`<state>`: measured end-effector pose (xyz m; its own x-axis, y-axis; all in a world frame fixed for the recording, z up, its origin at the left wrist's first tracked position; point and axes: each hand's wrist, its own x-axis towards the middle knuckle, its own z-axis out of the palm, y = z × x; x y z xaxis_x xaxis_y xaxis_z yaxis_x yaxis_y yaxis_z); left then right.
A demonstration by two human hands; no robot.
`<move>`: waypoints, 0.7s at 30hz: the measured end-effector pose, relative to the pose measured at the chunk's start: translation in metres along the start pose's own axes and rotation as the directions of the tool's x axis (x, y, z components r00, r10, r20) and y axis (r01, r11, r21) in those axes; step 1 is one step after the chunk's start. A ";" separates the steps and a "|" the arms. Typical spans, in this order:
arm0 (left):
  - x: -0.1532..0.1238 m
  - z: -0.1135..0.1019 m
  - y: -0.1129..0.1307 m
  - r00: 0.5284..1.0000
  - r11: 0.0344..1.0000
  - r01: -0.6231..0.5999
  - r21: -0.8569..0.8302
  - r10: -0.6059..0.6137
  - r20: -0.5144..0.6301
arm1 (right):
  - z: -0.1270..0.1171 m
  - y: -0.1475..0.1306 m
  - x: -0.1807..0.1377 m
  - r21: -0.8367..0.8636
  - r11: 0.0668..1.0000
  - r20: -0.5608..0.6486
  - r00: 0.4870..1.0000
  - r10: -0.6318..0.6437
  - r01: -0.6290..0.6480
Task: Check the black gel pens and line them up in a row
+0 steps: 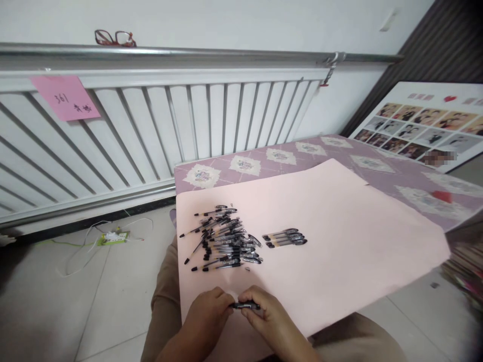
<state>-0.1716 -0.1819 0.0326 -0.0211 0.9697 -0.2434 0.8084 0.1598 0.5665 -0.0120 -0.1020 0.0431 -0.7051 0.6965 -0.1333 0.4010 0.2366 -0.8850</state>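
Observation:
Close to my body, over the near edge of the pink sheet [339, 241], my two hands meet on one black pen [246, 305]. My left hand [211, 314] is closed round the pen's left end. With thumb and fingers my right hand [264, 314] grips its right end, so much of the pen is hidden. Beyond them lies a loose pile of clear and black pen parts [222, 239], with caps and barrels pointing several ways. Right of the pile, several capped pens [286, 238] lie side by side in a neat row.
Under the sheet is a purple patterned cloth [260, 161]. A white radiator [211, 115] stands behind, with a pink note [66, 98] on it and glasses [115, 38] on the pipe above. A power strip [113, 237] with cables lies on the floor. A photo board [422, 120] leans at right.

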 end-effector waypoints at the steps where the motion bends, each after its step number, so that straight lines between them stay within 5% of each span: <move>1: 0.000 0.001 0.000 1.000 1.000 -0.008 -0.003 0.008 0.003 | 0.000 -0.001 0.000 -0.015 1.000 0.006 1.000 -0.022 0.022; 10: 0.001 -0.004 -0.002 0.998 0.989 0.034 0.145 -0.043 0.055 | 0.002 0.001 -0.001 -0.045 0.998 -0.003 0.999 -0.045 0.045; 15: -0.002 -0.006 -0.001 0.997 0.998 -0.062 0.033 0.060 0.039 | 0.002 0.005 -0.001 -0.054 0.997 0.002 0.999 -0.052 0.052; 21: 0.002 -0.002 0.001 0.998 0.994 -0.009 0.107 0.003 0.062 | 0.000 0.007 -0.001 -0.091 0.992 0.014 0.996 -0.090 0.091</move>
<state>-0.1719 -0.1790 0.0347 0.0178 0.9567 -0.2905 0.8668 0.1300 0.4815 -0.0082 -0.1007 0.0372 -0.7463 0.6629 -0.0591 0.3867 0.3596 -0.8492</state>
